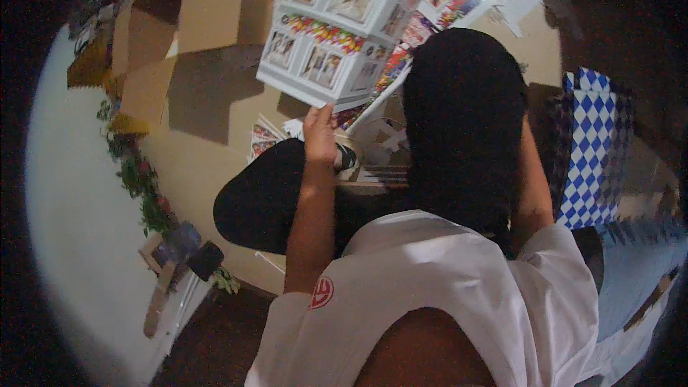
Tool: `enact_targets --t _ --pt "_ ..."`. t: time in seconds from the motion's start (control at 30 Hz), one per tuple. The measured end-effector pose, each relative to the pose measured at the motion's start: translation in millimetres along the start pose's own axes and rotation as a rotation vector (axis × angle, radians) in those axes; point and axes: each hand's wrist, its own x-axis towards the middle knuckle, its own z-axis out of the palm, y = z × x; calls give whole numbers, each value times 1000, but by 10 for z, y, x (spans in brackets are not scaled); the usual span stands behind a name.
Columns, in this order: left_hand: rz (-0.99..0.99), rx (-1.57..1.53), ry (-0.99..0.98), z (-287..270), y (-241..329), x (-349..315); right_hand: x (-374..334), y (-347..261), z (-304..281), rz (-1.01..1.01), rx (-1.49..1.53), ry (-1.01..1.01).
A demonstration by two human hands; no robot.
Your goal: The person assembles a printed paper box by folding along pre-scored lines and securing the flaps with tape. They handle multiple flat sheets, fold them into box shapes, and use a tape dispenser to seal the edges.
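Note:
My left hand [320, 132] reaches past my bent left knee, its fingers closed on the near lower edge of a model house [330, 36]. The model is white and box-like, with two storeys, printed picture windows and bands of colourful balloon-like decoration. It tilts toward the upper left. Behind my raised right knee [466, 79], my right hand is hidden; only the right forearm [534, 179] shows. Beside the model lie colourful printed sheets [416, 36]. Small printed pieces [264, 140] rest near my left knee.
An open cardboard box [208, 7] stands at the upper left on the tan surface [208, 165]. Artificial greenery [143, 186] runs along the left edge, near a white wall or panel [79, 244]. On the right is a blue-and-white diamond-patterned item [591, 150].

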Motion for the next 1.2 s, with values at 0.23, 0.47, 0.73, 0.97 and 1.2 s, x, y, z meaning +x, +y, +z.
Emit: enact_targets --t 0.23,0.47,0.73,0.97,1.2 --pt "-94 -309 142 50 -27 -126 -830 -3409 -989 -357 525 -77" --pt "-105 -326 22 -74 -128 -72 -2388 -4626 -403 -596 582 -401" --pt "-55 -183 25 -48 -99 -49 -2494 -3438 1107 -493 287 -685" --pt "-32 -323 14 -7 24 -157 -2472 -3325 1286 -543 376 -566" --pt "-17 -280 4 -58 -185 -27 -2373 -3282 1436 -501 342 -652"
